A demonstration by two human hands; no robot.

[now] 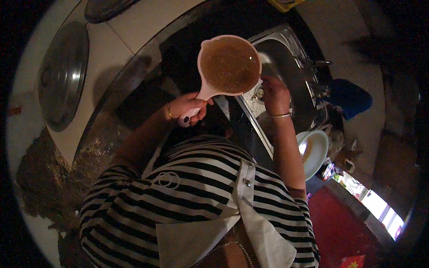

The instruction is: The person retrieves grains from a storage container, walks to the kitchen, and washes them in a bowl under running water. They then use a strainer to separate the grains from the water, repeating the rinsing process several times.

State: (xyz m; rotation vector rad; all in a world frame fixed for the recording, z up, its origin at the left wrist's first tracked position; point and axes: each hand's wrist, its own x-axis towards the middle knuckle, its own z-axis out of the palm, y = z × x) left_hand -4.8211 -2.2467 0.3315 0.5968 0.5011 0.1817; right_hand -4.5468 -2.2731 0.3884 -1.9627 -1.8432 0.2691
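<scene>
A pink saucepan (pixel 205 87) with pouring lips is held up in front of me. It is filled close to the rim with murky brown liquid (pixel 231 63), with small bits showing in it. My left hand (pixel 187 106) is wrapped around its handle. At the pan's right side, my right hand (pixel 276 95) pinches the lip by the rim; its fingertips are partly hidden. Below and to the right of the pan lies a stainless steel sink (pixel 280 55), whose drain (pixel 259 92) shows between the pan and my right wrist.
A pale bowl (pixel 322 147) with some liquid stands right of the sink. Behind the sink, near the faucet, hangs a blue cloth (pixel 350 97). Dark round lids (pixel 63 77) are on the tiled wall at left. A yellow object (pixel 285 4) sits at the top edge.
</scene>
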